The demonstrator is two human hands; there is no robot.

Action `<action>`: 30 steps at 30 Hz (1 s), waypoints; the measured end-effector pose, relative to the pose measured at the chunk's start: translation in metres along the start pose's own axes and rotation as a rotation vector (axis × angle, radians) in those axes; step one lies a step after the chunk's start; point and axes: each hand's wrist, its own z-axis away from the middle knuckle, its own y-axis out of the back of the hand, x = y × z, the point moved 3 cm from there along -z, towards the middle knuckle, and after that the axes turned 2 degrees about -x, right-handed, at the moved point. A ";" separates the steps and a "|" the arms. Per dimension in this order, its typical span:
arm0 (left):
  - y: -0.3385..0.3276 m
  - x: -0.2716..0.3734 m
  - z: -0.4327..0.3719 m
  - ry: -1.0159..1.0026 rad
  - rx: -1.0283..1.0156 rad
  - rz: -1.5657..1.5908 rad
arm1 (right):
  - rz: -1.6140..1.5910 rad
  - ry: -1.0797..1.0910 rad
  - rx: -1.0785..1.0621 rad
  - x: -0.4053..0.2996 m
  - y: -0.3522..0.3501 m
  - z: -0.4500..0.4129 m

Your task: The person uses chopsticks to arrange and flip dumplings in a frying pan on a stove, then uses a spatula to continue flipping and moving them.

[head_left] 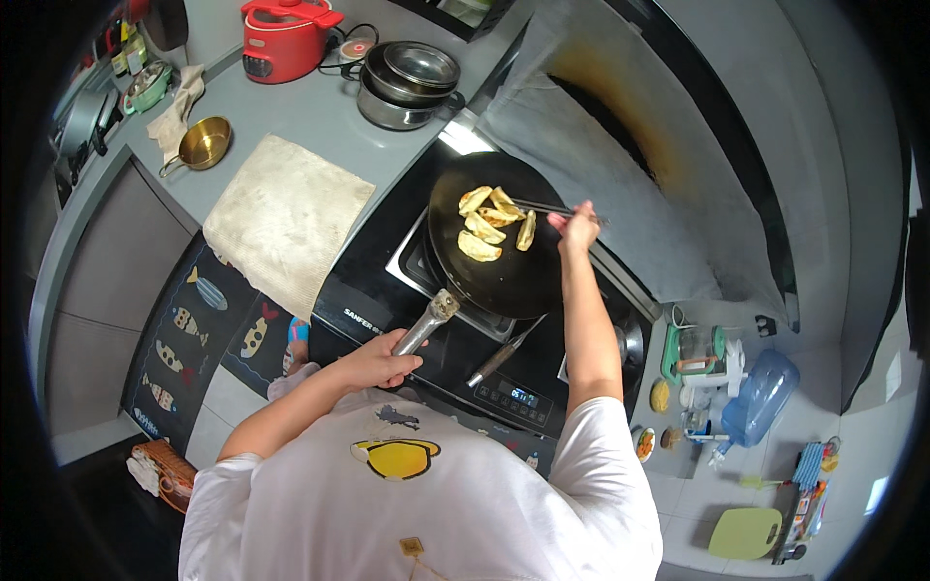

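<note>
A black wok [508, 290] rests over the stove's burner, with several browned dumplings [482, 227] inside it. My left hand [381, 359] grips the wok's metal handle [429, 323] at the near side. Held in my right hand [579, 229], over the wok's right side, is a pair of chopsticks [541, 208]; their tips reach the dumplings at the upper right of the group. One dumpling [526, 231] lies a little apart from the others, on the right. A spatula or similar utensil [501, 358] lies on the black cooktop, its head hidden by the wok.
On the counter left of the stove are a beige cloth [290, 218], a brass-coloured pan [205, 143], stacked steel pots [407, 87] and a red electric cooker [285, 43]. A blue water jug [763, 396] and a green-lidded container [697, 352] stand at the right.
</note>
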 end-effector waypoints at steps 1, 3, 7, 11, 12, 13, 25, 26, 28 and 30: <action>0.000 0.000 0.000 -0.003 -0.013 -0.013 | -0.098 -0.118 0.103 0.005 0.010 -0.011; 0.002 -0.004 0.000 -0.018 -0.016 -0.021 | -0.226 -0.349 0.173 0.013 0.022 -0.021; 0.002 -0.004 -0.002 -0.014 -0.021 -0.049 | -0.396 -0.439 0.217 0.016 0.033 -0.029; 0.000 -0.001 -0.002 -0.003 -0.045 -0.030 | -0.545 -0.543 0.235 0.020 0.061 -0.040; 0.000 -0.001 -0.002 0.004 -0.051 -0.029 | -0.571 -0.583 0.197 0.017 0.069 -0.036; 0.001 -0.001 -0.002 -0.001 -0.042 -0.038 | -0.581 -0.598 0.172 0.017 0.080 -0.036; 0.001 0.000 0.001 0.021 -0.012 0.004 | -0.358 -0.103 -0.357 -0.035 0.151 0.032; 0.001 0.000 0.001 0.018 -0.012 0.002 | -0.145 0.063 -0.357 -0.047 0.141 0.045; 0.000 0.001 0.001 0.022 0.004 -0.013 | 0.305 0.332 -0.324 -0.060 0.113 0.083; -0.001 0.003 0.001 0.009 0.005 -0.005 | 0.543 0.489 -0.509 -0.047 0.092 0.106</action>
